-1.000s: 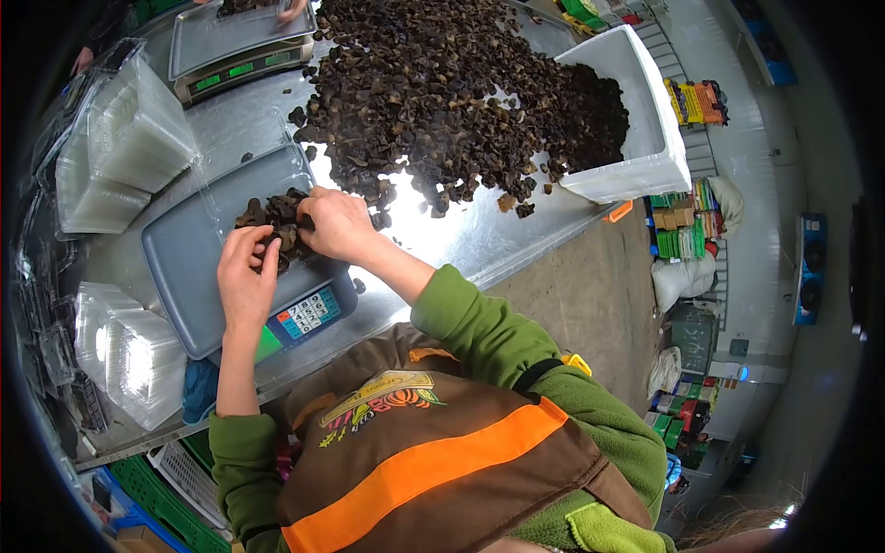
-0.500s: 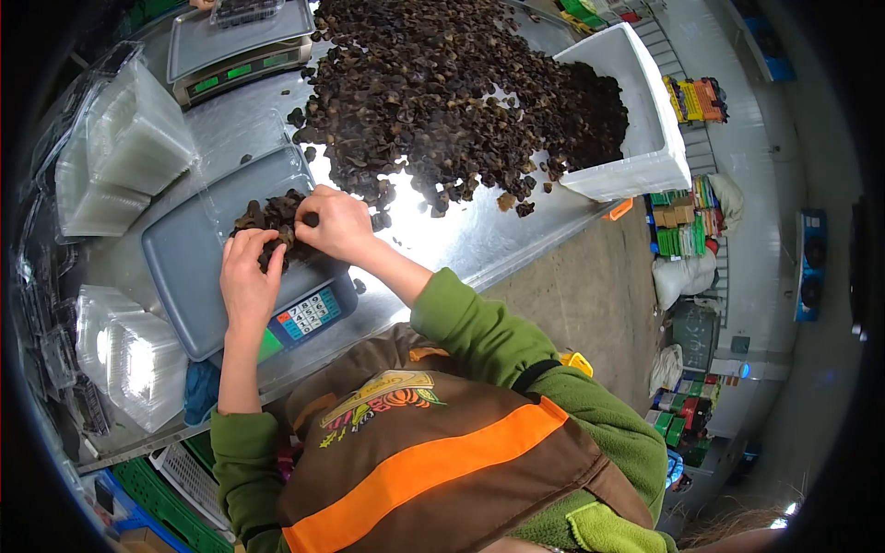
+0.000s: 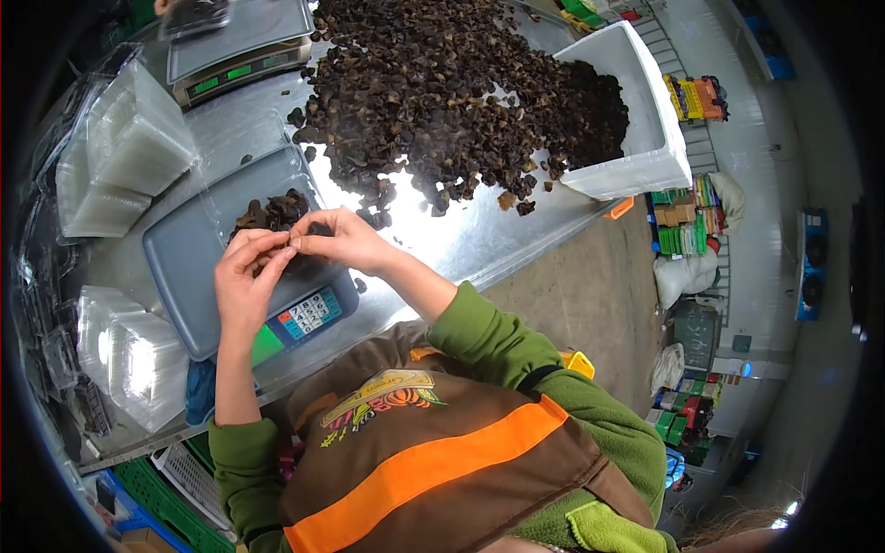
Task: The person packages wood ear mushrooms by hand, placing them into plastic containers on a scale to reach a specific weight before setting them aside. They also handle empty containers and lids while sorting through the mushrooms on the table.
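Observation:
My left hand (image 3: 247, 276) and my right hand (image 3: 348, 244) meet fingertip to fingertip above the grey pan (image 3: 184, 276) of a scale. Between the fingers of my right hand is a dark wood ear mushroom. The fingertips of my left hand are pinched together beside it; what they hold is hidden. Just beyond my fingers, a small heap of wood ear mushrooms (image 3: 275, 214) lies in a clear plastic container on the pan, partly covered by my hands. The scale's keypad (image 3: 311, 313) shows below my wrists.
A large pile of wood ear mushrooms (image 3: 415, 101) spreads from a white foam box (image 3: 636, 166) over the metal table (image 3: 479, 240). Stacked clear containers (image 3: 138, 138) stand at left, more (image 3: 134, 355) nearer. Another person's hand (image 3: 163, 6) is by a second scale (image 3: 241, 69).
My hands have lifted slightly off the heap and come together at the fingertips, a mushroom in my right. At top left, the other person's container has shifted left.

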Demonstrator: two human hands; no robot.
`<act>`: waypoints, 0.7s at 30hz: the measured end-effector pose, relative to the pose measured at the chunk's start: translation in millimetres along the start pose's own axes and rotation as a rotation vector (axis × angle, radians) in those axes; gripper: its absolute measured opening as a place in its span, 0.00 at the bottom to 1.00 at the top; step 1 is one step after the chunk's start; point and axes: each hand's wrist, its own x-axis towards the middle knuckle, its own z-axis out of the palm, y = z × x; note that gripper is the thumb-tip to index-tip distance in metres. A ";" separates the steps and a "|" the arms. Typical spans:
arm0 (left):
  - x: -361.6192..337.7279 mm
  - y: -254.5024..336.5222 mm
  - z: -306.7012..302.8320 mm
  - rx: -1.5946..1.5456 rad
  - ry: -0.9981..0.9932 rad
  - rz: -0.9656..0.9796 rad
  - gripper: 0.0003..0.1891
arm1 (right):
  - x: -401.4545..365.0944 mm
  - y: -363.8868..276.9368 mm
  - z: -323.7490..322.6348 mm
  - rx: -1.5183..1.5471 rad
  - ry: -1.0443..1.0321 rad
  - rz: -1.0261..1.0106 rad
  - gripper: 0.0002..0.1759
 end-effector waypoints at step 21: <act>-160.3 2.7 -71.6 0.394 0.205 -0.240 0.03 | 11.6 -24.7 -12.8 -0.727 0.126 -0.316 0.28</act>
